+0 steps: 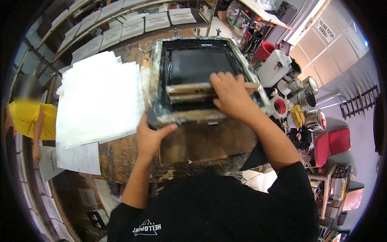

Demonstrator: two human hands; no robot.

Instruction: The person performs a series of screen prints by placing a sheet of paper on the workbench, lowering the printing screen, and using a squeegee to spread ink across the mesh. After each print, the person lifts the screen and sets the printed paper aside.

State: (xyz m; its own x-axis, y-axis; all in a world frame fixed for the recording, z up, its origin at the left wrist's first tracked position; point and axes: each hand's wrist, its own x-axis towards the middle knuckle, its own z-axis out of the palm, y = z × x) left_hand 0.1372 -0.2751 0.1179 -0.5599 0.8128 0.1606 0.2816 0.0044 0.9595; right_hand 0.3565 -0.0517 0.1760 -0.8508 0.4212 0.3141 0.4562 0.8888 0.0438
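A screen printing frame (189,116) with pale, ink-stained edges is tilted up above a brown board (205,141) at the near side of the worktable. Its mesh (197,64) is coated in black ink. My right hand (231,94) is closed over a wooden squeegee (187,88), which lies crosswise in the near part of the frame. At the frame's near left corner, my left hand (149,137) grips the edge, thumb toward the near side. Its other fingers are partly hidden by the frame.
Left of the frame sits a wide pile of white sheets (100,101). Ink cans (304,99), a white jug (274,68) and a red bucket (264,52) crowd the right side. A person in yellow (34,119) stands at far left. Racks hold printed sheets (133,28) behind.
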